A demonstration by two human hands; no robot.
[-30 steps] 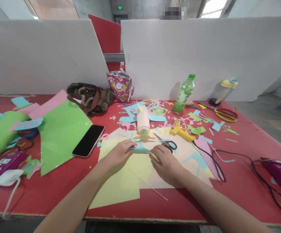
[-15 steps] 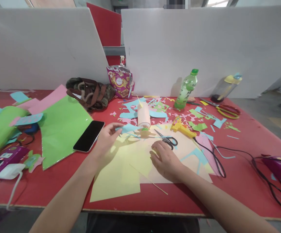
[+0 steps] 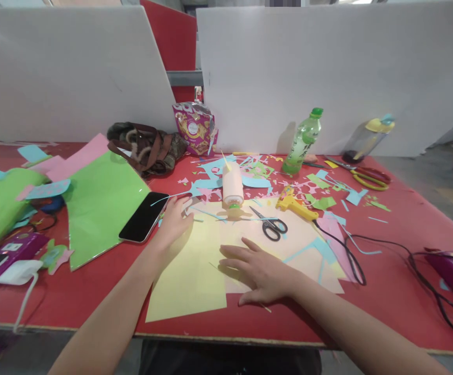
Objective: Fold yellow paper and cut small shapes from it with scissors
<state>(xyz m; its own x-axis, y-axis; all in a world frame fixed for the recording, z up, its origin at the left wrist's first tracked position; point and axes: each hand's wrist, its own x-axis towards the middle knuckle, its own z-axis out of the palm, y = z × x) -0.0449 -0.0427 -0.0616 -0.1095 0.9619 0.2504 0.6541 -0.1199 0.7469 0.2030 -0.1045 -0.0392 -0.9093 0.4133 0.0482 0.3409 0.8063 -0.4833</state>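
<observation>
My left hand (image 3: 174, 221) rests beside the phone (image 3: 142, 219), its fingers apart, by thin blue paper strips (image 3: 210, 214) and a blue paper scrap (image 3: 196, 191) just past its fingertips. My right hand (image 3: 263, 271) is spread flat, palm down, over the pale pink paper (image 3: 304, 263) and the edge of the yellow sheet (image 3: 187, 281). A thin stick lies partly hidden under it. Beyond stand black-handled scissors (image 3: 275, 228) lying open. A cream paper-wrapped cylinder (image 3: 232, 185) with a green tip toward me lies ahead between the hands.
A yellow glue gun (image 3: 296, 204) trails a black cord at right. Behind are a green bottle (image 3: 302, 140), a snack bag (image 3: 195, 127), a fabric bag (image 3: 148, 148) and large red-yellow scissors (image 3: 370, 178). Green sheet (image 3: 101, 208) at left; power strips (image 3: 13, 252) at the sides.
My left hand has let go of the blue paper, which now lies by its fingertips. My right hand has moved toward me and spread its fingers, uncovering the scissors' handles.
</observation>
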